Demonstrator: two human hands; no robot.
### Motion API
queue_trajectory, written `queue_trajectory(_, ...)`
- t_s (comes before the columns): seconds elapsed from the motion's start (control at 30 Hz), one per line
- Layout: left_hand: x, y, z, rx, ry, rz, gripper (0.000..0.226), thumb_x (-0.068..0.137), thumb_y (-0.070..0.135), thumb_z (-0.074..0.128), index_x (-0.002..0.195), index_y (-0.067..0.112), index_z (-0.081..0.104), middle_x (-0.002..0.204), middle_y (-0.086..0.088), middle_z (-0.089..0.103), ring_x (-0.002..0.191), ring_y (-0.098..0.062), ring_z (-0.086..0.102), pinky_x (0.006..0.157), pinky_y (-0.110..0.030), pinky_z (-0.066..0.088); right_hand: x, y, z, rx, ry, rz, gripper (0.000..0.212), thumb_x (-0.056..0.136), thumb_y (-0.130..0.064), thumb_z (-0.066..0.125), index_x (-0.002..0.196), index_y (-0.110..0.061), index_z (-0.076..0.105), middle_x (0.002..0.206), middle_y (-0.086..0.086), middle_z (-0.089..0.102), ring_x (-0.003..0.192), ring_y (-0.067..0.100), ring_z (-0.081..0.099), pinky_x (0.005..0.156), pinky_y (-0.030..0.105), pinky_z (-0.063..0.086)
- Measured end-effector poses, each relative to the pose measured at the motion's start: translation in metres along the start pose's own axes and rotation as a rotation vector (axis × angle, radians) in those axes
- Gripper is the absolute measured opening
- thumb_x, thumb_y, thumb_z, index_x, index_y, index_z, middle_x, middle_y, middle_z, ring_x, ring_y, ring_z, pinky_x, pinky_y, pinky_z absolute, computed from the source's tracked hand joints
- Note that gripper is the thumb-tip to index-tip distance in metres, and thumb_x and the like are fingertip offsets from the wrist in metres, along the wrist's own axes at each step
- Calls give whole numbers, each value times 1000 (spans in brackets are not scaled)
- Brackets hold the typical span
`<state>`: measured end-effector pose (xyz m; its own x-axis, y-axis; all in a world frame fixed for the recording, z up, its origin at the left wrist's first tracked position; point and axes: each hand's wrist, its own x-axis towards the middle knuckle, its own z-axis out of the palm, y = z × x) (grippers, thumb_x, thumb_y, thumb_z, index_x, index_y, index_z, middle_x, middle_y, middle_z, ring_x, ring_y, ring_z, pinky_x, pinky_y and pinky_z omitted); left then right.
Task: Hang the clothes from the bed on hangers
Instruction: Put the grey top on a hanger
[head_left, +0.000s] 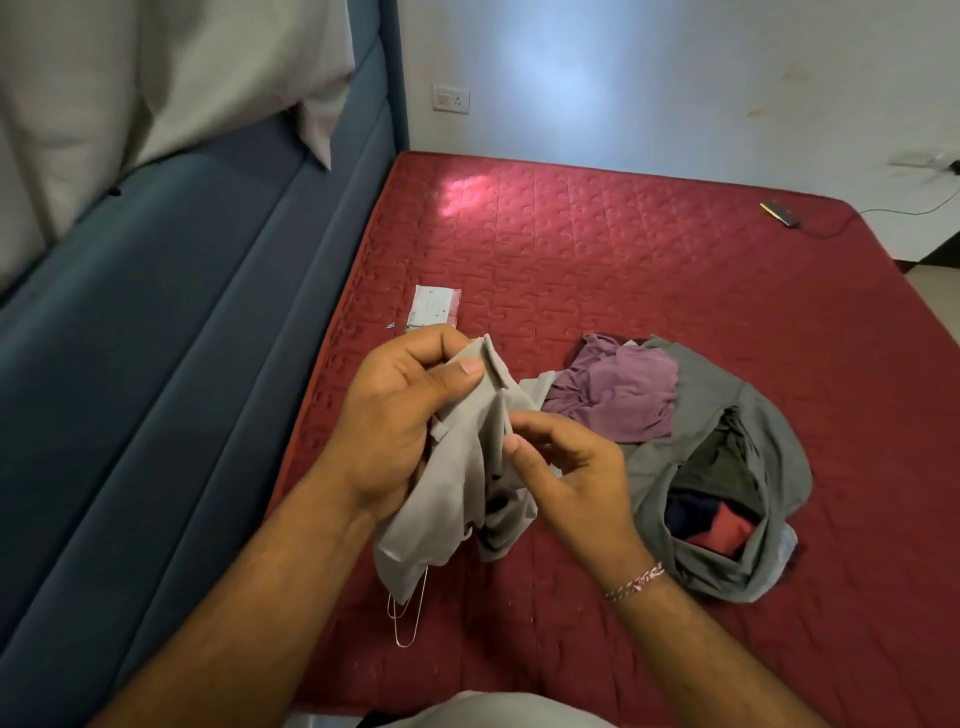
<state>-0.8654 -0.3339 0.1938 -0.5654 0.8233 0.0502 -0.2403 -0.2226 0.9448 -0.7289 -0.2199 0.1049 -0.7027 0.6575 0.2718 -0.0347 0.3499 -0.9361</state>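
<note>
My left hand (400, 415) grips the top of a light grey garment (447, 488) held above the red mattress (623, 270). Thumb and fingers of my right hand (566, 478) pinch a fold of the same cloth at its middle. Thin wire hangers (408, 613) lie on the mattress under the hanging cloth, mostly hidden by it. To the right lies a pile of clothes: a purple garment (618, 395), a larger grey garment (769, 467) and dark green, navy and red pieces (717, 519) inside its folds.
A blue padded headboard (171, 332) runs along the left, with white pillows (130, 88) leaning on it. A small white packet (434, 306) lies near the mattress's left edge. A phone (779, 213) with a cable rests at the far right corner.
</note>
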Motion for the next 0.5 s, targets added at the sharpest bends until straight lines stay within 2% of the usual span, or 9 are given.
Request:
queue_trajectory(0.1,-6,-5,2,-93,-28,-16,16,95,9,59,84,-2,57,59,-3,62,48,-11,57,50,-23,49,3,-12,5,-96,50,-72,18,90,-12,77,108,-14,80,100,-10,78,90,8,75,79,28,61)
queue_trajectory(0.23,-8,-10,-1,-155,-47,-25,16,92,10,54,81,2,62,61,-2,62,51,-10,57,52,-22,50,10,-16,9,-333,110,-106,22,88,-10,71,103,-22,81,91,-16,77,80,4,73,72,34,62)
queue_trajectory(0.33,-7,-12,-6,-178,-29,-29,21,90,12,55,73,13,66,63,-4,56,53,-12,50,54,-24,45,15,-13,8,-420,77,-43,26,83,-12,64,99,-27,79,86,-16,75,76,4,71,71,33,60)
queue_trajectory(0.43,-4,-14,-18,-226,5,-34,20,90,13,54,72,14,62,68,-5,53,58,-14,48,56,-26,45,17,-8,3,-412,-23,65,20,78,-9,66,88,-25,72,80,-11,72,73,10,68,71,36,58)
queue_trajectory(0.5,-4,-14,-26,-251,28,-26,19,90,13,53,74,13,61,71,-6,57,62,-15,52,60,-27,48,18,-5,1,-385,-90,145,18,75,-8,66,81,-24,68,75,-7,69,68,13,65,68,39,57)
